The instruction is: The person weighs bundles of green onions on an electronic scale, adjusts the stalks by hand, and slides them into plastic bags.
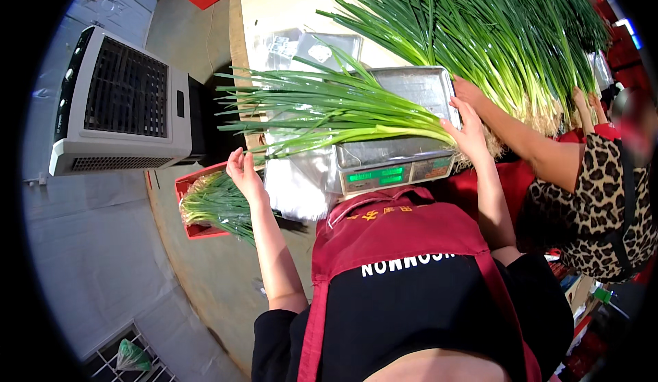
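Note:
A bunch of green onions (356, 115) lies across the metal pan of a digital scale (425, 87), green tips to the left and pale ends to the right. My right hand (470, 134) is around the pale root end at the pan's right edge. Beside the hanging leaf tips, my left hand (245, 175) is raised with its fingers loosely bent and apart, and I see nothing in it. The scale's display (375, 176) glows green on the side facing me. Clear plastic bags (301, 183) lie left of the scale, partly under the leaves.
A large heap of green onions (480, 46) covers the table's (274, 2) far right. Close on my right, a co-worker's arm (528, 132) reaches toward it. A red crate (205, 231) of green onions stands at lower left, below an air cooler (127, 101).

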Available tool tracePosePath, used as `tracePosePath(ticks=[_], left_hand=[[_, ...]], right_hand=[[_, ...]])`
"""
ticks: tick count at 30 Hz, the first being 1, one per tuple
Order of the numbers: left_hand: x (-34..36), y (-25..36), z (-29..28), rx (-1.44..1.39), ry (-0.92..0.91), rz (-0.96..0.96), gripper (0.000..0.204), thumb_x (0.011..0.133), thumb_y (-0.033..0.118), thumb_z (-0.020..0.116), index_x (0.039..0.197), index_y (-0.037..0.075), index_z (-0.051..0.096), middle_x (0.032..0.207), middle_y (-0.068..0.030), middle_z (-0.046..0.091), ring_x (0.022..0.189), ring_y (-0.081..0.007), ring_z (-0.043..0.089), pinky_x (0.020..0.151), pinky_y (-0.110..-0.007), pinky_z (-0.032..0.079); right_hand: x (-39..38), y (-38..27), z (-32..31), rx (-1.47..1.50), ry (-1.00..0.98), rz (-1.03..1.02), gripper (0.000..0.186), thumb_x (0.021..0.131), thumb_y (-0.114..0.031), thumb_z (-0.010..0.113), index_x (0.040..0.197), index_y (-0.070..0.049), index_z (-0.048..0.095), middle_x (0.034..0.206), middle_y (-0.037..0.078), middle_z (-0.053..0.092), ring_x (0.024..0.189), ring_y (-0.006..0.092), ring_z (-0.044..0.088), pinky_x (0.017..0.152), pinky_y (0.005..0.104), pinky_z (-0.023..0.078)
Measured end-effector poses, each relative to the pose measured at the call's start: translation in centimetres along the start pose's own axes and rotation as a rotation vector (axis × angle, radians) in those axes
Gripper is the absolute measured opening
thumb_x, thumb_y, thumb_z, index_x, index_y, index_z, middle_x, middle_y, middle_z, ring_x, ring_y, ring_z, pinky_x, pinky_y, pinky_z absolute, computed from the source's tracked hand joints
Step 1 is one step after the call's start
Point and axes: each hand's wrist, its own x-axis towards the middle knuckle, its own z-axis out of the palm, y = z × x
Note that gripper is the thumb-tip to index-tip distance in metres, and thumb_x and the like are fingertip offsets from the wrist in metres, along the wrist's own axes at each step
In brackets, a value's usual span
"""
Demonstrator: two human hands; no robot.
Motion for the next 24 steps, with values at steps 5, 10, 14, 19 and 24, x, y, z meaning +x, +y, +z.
tracePosePath(ticks=[5,10,14,19,24], left_hand=[[-1.0,0.9,-0.5,-0.071,-0.032,-0.111,0.018,0.085,0.013,0.057,0.102,0.007,0.055,0.096,0.0015,0.054,0.085,-0.0065,0.049,0.073,-0.023,0.040],[-1.8,1.1,0.1,-0.067,-0.095,-0.117,0.015,0.085,0.012,0.056,0.099,0.007,0.057,0.096,0.0013,0.056,0.083,-0.0058,0.050,0.072,-0.022,0.040],[-2.5,1.6,1.1,-0.126,-0.129,-0.139,0.016,0.085,0.009,0.056,0.100,0.003,0.055,0.088,0.0013,0.054,0.075,-0.0048,0.046,0.069,-0.019,0.038],[-2.5,-1.2,1.1,-0.081,-0.191,-0.068,0.014,0.085,0.014,0.058,0.097,0.007,0.057,0.090,0.0030,0.057,0.079,-0.0047,0.050,0.069,-0.020,0.040],[-2.9,-0.8,1.2,-0.024,-0.198,-0.097,0.014,0.085,0.015,0.058,0.096,0.007,0.057,0.091,0.0027,0.057,0.081,-0.0057,0.051,0.071,-0.022,0.040]], right_hand=[[-0.6,0.0,-0.2,0.072,0.017,0.072,0.041,0.076,-0.015,0.064,0.114,-0.004,0.052,0.105,0.012,0.057,0.099,0.0261,0.054,0.084,0.0321,0.042],[-0.2,-0.5,-0.2,0.067,0.019,0.047,0.033,0.077,-0.013,0.063,0.108,-0.003,0.055,0.102,0.012,0.058,0.095,0.0245,0.056,0.083,0.0310,0.043],[0.1,0.2,0.0,0.140,0.030,0.028,0.027,0.077,-0.012,0.063,0.102,-0.003,0.058,0.099,0.011,0.060,0.092,0.0234,0.057,0.080,0.0297,0.044],[-0.3,1.4,0.2,0.110,0.035,0.028,0.023,0.077,-0.012,0.062,0.099,-0.003,0.060,0.096,0.010,0.060,0.089,0.0243,0.058,0.078,0.0293,0.044],[-0.2,2.6,0.1,-0.001,0.040,0.050,0.025,0.077,-0.016,0.062,0.098,-0.002,0.059,0.094,0.012,0.059,0.088,0.0269,0.057,0.075,0.0323,0.045]])
